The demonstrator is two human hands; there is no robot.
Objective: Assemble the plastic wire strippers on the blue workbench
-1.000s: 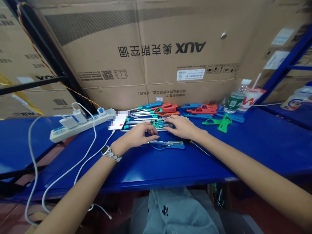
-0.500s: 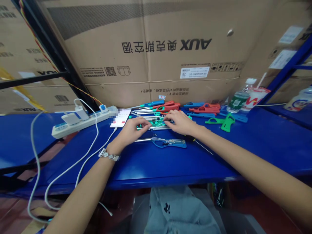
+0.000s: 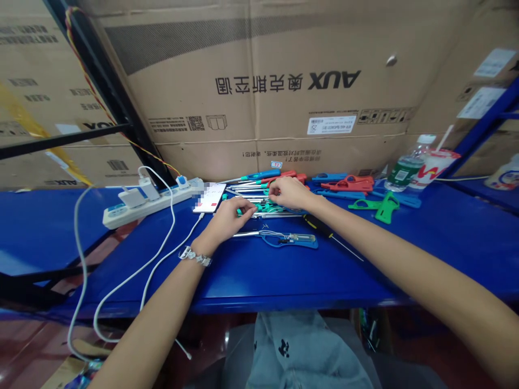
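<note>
Glossy blue tabletop (image 3: 251, 273), matt cardboard box (image 3: 263, 119), shiny metal tube (image 3: 246, 234), probably plastic red handles (image 3: 344, 187)

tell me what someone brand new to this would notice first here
Probably the big cardboard box filling the background, its AUX lettering upside down. Next, on the blue surface in front of it, the left hand and right hand at a cluster of silver rods and green parts. Bright red casings also stand out, to the right of the hands.

The large cardboard box (image 3: 284, 48) reads "AUX", its white label (image 3: 331, 125) "25".
</note>
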